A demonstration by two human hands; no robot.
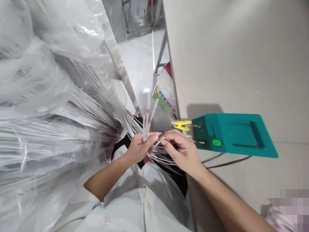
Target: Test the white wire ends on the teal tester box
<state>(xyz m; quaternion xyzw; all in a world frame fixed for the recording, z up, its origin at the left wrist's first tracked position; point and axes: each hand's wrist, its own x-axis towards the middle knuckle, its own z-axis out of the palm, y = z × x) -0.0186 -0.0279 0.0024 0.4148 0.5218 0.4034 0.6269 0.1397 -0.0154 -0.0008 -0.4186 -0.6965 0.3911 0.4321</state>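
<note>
Wires (147, 124) point upward, clenched in left hand (138, 148); right hand (181, 149) pinches one wire's end.

Plastic sheeting (36, 80) runs off the frame at 9 and 12 o'clock; the wire bundles (79, 112) under it are partly veiled, count unreadable. Left hand (138, 149) covers the lower ends of the thin sticks (147, 120); grip detail too small. Right hand (181, 151) hides its fingertip pinch on a strand. Print on the colourful package (164, 100) illegible, half behind the table leg. Pixelated patch at 5 o'clock. Right forearm cut off at 6 o'clock. Metal rack (137, 16) cropped at 12 o'clock.
</note>
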